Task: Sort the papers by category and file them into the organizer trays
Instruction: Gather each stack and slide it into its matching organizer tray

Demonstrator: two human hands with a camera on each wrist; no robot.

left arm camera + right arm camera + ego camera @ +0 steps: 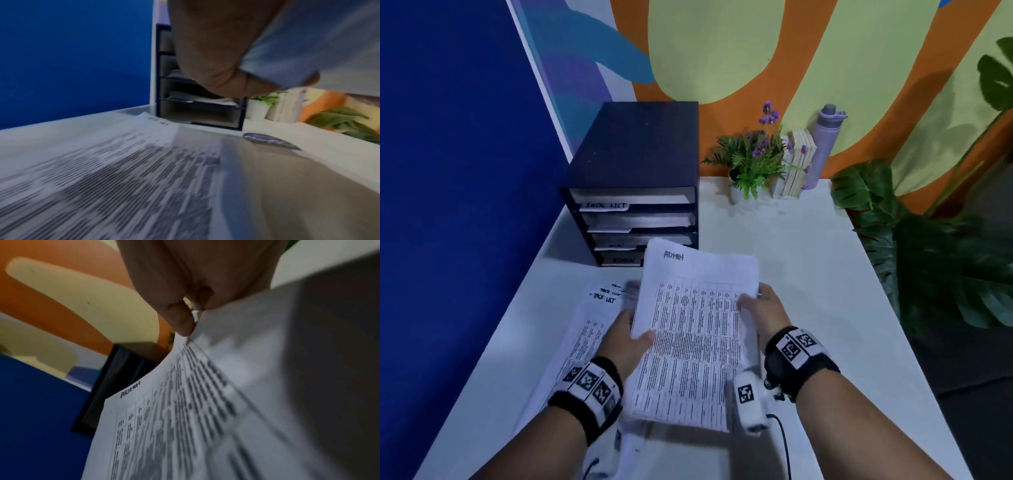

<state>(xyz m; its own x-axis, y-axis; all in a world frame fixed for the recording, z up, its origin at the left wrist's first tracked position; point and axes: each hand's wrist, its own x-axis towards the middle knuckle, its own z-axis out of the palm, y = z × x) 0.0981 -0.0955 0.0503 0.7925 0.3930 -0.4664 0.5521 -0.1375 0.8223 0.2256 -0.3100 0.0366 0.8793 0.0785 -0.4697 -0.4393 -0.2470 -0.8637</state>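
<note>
A printed stack headed ADMIN (695,335) sits tilted at centre frame — lifted off the desk. TASK LIST sheets (585,329) lie flat lower left; the black organizer (633,192) stands above, trays part-filled.

Black wristbands (802,363) with white, seemingly coded marker tags (589,379)
</note>
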